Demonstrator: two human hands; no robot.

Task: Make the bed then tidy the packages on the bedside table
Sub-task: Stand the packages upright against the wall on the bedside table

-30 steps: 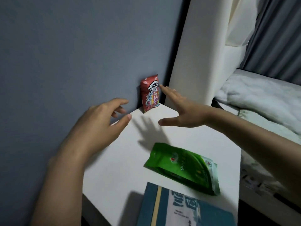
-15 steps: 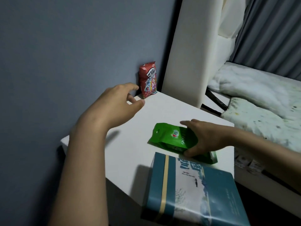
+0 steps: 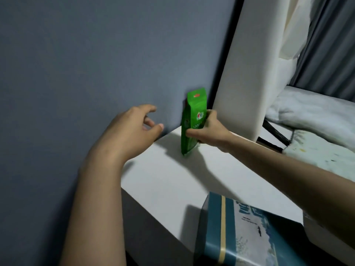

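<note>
White bedside table, green packet upright in right hand.

The white bedside table stands against the blue-grey wall, its far corner next to the bed's cream headboard. A green packet stands upright near that far corner — its bottom edge on the tabletop. At the near edge lies a teal box with a cream stripe — one end juts past the table's edge.
</note>
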